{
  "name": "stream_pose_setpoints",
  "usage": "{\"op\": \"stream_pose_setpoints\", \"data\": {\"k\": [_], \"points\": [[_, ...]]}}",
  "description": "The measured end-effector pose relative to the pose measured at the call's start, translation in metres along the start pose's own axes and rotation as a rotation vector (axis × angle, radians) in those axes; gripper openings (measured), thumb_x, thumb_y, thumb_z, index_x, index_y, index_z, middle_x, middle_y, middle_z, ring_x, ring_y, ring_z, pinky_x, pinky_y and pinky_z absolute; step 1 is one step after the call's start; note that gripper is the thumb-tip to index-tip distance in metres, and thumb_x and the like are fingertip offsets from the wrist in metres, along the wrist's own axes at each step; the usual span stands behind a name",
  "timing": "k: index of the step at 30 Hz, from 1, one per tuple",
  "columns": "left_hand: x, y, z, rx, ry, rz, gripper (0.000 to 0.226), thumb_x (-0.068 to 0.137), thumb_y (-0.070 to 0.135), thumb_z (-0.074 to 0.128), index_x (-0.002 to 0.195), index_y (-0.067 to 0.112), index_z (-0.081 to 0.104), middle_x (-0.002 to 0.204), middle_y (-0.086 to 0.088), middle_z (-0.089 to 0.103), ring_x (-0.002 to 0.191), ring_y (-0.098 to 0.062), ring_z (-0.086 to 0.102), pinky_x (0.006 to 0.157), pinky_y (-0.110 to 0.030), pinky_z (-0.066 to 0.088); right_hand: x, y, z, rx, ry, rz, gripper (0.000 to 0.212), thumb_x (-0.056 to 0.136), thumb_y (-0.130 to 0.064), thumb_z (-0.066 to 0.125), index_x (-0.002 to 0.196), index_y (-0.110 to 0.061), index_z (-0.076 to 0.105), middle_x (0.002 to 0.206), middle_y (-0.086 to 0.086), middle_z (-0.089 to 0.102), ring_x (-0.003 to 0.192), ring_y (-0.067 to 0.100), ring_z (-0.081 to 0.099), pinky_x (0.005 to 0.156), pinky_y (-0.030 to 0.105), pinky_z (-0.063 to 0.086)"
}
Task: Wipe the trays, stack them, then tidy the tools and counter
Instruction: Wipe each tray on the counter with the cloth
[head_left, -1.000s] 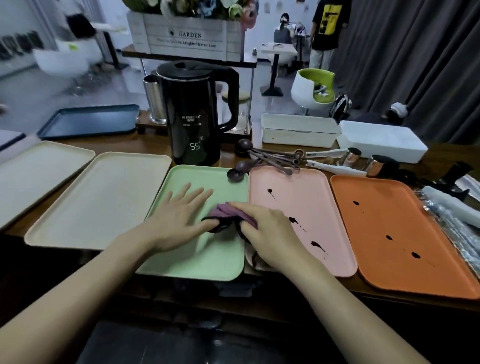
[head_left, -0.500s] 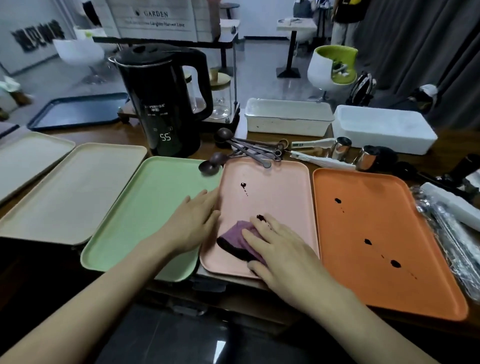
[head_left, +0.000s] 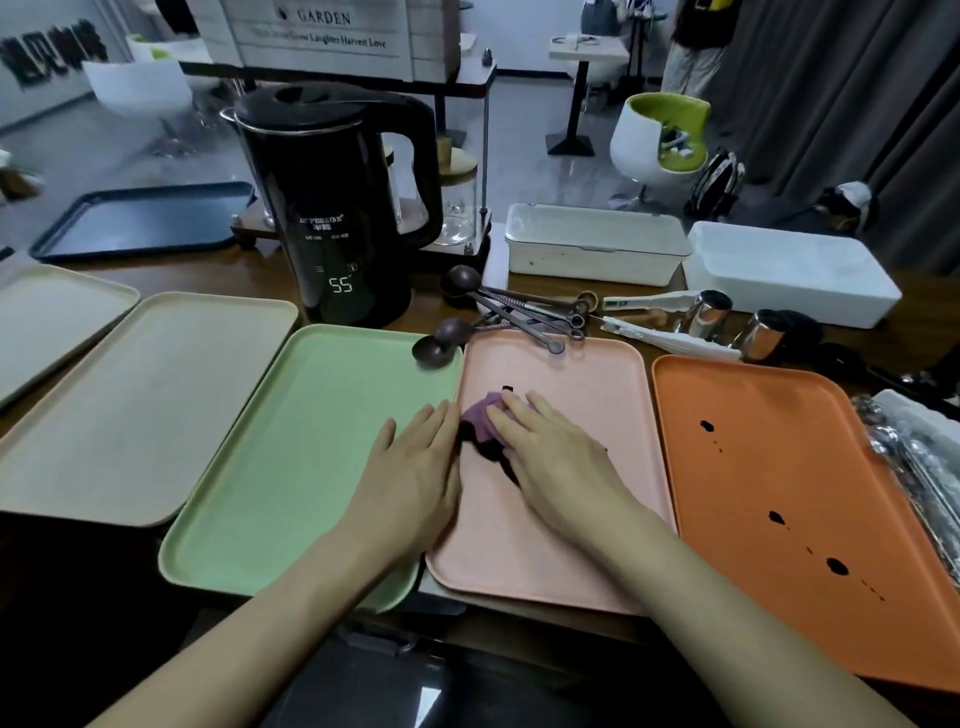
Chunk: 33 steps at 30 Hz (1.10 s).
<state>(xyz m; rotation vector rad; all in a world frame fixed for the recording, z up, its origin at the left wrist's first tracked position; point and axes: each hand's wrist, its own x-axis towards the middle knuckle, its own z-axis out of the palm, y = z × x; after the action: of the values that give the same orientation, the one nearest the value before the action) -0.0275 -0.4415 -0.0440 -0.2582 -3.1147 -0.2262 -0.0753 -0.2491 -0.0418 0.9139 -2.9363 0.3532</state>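
Observation:
Several trays lie side by side on the wooden counter: two beige trays (head_left: 140, 395) at the left, a green tray (head_left: 291, 447), a pink tray (head_left: 582, 374) and an orange tray (head_left: 779, 467) with dark stains. My right hand (head_left: 556, 462) presses a purple cloth (head_left: 483, 421) flat onto the pink tray, just below a dark spot (head_left: 507, 388). My left hand (head_left: 415, 478) rests flat across the seam between the green and pink trays, fingers straight. Brown measuring spoons (head_left: 498, 317) lie at the pink tray's far edge.
A black kettle (head_left: 337, 208) reading 55 stands behind the green tray. Two white boxes (head_left: 592, 244) sit at the back right, with metal cups (head_left: 706, 312) and a white tool in front. A dark tray (head_left: 140, 218) lies at the back left. Foil-wrapped items (head_left: 914, 457) lie at the right edge.
My right hand has carried the cloth from the green tray onto the pink tray and pushed it up that tray toward the far spot. The left hand followed to the trays' seam.

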Motion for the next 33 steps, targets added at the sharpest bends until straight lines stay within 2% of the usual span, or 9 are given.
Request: {"op": "stream_pose_setpoints", "data": {"k": [4, 6, 9, 14, 19, 21, 24, 29, 33], "points": [[0.0, 0.0, -0.001, 0.009, -0.016, 0.009, 0.067, 0.092, 0.032, 0.027, 0.149, 0.004, 0.047, 0.15, -0.012, 0.054, 0.137, -0.029, 0.052, 0.105, -0.056, 0.046, 0.032, 0.019, 0.006, 0.021, 0.04, 0.008, 0.048, 0.1, -0.021, 0.048, 0.147, -0.025, 0.04, 0.153, -0.006, 0.038, 0.134, 0.023, 0.038, 0.097, 0.044, 0.05], [0.0, 0.0, -0.001, 0.005, -0.019, 0.011, 0.068, 0.091, 0.032, 0.025, 0.151, 0.005, 0.044, 0.152, -0.012, 0.051, 0.139, -0.028, 0.049, 0.106, -0.056, 0.044, 0.051, 0.028, 0.007, 0.012, 0.053, 0.022, 0.045, 0.1, -0.019, 0.049, 0.145, -0.023, 0.044, 0.149, -0.003, 0.043, 0.13, 0.025, 0.042, 0.094, 0.045, 0.051], [0.0, 0.0, 0.0, 0.021, -0.017, 0.008, 0.069, 0.09, 0.031, 0.024, 0.152, 0.006, 0.041, 0.153, -0.011, 0.049, 0.141, -0.028, 0.047, 0.108, -0.055, 0.042, 0.075, 0.035, 0.006, -0.026, 0.085, 0.028, 0.04, 0.098, -0.016, 0.05, 0.138, -0.019, 0.052, 0.144, 0.001, 0.05, 0.128, 0.027, 0.045, 0.096, 0.045, 0.049], [-0.001, 0.0, 0.004, 0.032, -0.02, -0.01, 0.069, 0.09, 0.031, 0.023, 0.152, 0.007, 0.043, 0.154, -0.01, 0.049, 0.141, -0.028, 0.048, 0.109, -0.055, 0.042, 0.086, 0.051, -0.003, 0.009, 0.072, 0.016, 0.043, 0.1, -0.022, 0.05, 0.143, -0.023, 0.052, 0.148, -0.006, 0.049, 0.129, 0.023, 0.047, 0.099, 0.041, 0.048], [-0.001, 0.0, 0.003, 0.021, -0.006, -0.004, 0.069, 0.09, 0.03, 0.021, 0.152, 0.006, 0.041, 0.155, -0.011, 0.048, 0.142, -0.029, 0.047, 0.11, -0.056, 0.041, 0.097, 0.074, -0.012, -0.015, -0.011, -0.153, 0.042, 0.096, -0.021, 0.052, 0.138, -0.023, 0.056, 0.139, -0.006, 0.055, 0.114, 0.028, 0.056, 0.098, 0.042, 0.045], [-0.001, 0.0, 0.004, 0.014, -0.006, 0.004, 0.071, 0.09, 0.031, 0.019, 0.155, 0.007, 0.037, 0.157, -0.01, 0.044, 0.144, -0.028, 0.043, 0.112, -0.056, 0.037, 0.098, 0.083, -0.021, 0.021, -0.026, -0.236, 0.043, 0.095, -0.016, 0.057, 0.137, -0.02, 0.059, 0.142, -0.004, 0.056, 0.119, 0.025, 0.057, 0.1, 0.042, 0.044], [-0.001, 0.0, 0.002, -0.006, -0.01, 0.005, 0.075, 0.09, 0.034, 0.013, 0.158, 0.01, 0.031, 0.162, -0.007, 0.038, 0.149, -0.025, 0.035, 0.117, -0.054, 0.031, 0.089, 0.088, -0.024, 0.109, -0.01, -0.255, 0.046, 0.094, -0.012, 0.06, 0.139, -0.02, 0.058, 0.146, -0.006, 0.053, 0.125, 0.02, 0.054, 0.103, 0.036, 0.041], [-0.002, 0.004, -0.001, -0.016, -0.031, -0.026, 0.079, 0.087, 0.037, 0.004, 0.161, 0.014, 0.023, 0.166, -0.003, 0.029, 0.153, -0.021, 0.026, 0.122, -0.05, 0.023, 0.075, 0.061, -0.009, 0.083, 0.054, -0.074, 0.048, 0.096, -0.01, 0.058, 0.143, -0.018, 0.056, 0.151, 0.001, 0.05, 0.136, 0.027, 0.045, 0.115, 0.039, 0.034], [-0.003, 0.007, -0.002, 0.018, -0.029, -0.046, 0.078, 0.088, 0.036, 0.009, 0.159, 0.012, 0.03, 0.163, -0.004, 0.037, 0.15, -0.021, 0.034, 0.119, -0.051, 0.03, 0.044, 0.034, -0.014, 0.1, 0.007, -0.035, 0.048, 0.099, -0.013, 0.055, 0.146, -0.021, 0.051, 0.154, 0.0, 0.046, 0.141, 0.025, 0.039, 0.115, 0.034, 0.03]]}}
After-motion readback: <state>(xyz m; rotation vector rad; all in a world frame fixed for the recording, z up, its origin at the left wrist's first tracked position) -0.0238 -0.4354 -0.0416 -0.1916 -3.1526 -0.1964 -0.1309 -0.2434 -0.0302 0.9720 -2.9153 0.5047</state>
